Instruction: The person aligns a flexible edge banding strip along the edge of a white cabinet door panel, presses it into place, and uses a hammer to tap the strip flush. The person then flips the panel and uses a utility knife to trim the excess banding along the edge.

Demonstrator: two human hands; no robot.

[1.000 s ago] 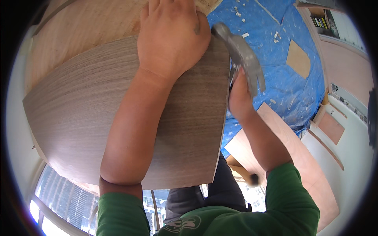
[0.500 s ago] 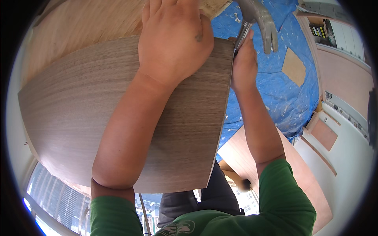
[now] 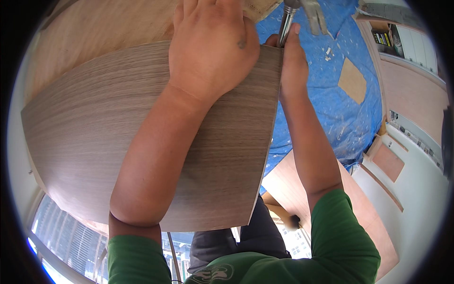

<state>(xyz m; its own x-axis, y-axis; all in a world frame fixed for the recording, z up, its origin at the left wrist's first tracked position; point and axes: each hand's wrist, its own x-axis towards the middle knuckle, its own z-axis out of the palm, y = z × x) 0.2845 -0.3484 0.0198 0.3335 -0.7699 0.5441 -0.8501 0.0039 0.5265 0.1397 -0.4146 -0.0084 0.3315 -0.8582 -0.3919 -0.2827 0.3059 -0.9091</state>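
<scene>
A wide wood-grain panel (image 3: 227,156) lies in front of me, its right edge running down toward my body. My left hand (image 3: 213,52) rests palm down across the panel's far edge. Its fingers look stretched forward, but the top of the picture cuts off their tips. At the far right corner, my right hand (image 3: 294,66) is closed around a claw hammer, thumb up along the shiny metal shaft (image 3: 286,28). The grey claw (image 3: 316,19) points right, and part of the head is out of view. The lower handle is hidden by hand and panel.
Under the panel's far side is a paler wooden board (image 3: 109,38). A blue tarp (image 3: 331,109) with debris and a tan offcut (image 3: 352,81) covers the floor at right. A light wood sheet (image 3: 350,208) lies beside my right arm; white cabinetry (image 3: 421,189) lines the far right.
The hammer has moved up and away from me, its head now partly beyond the picture's top. My right hand has shifted slightly the same way. My left hand is nearly still.
</scene>
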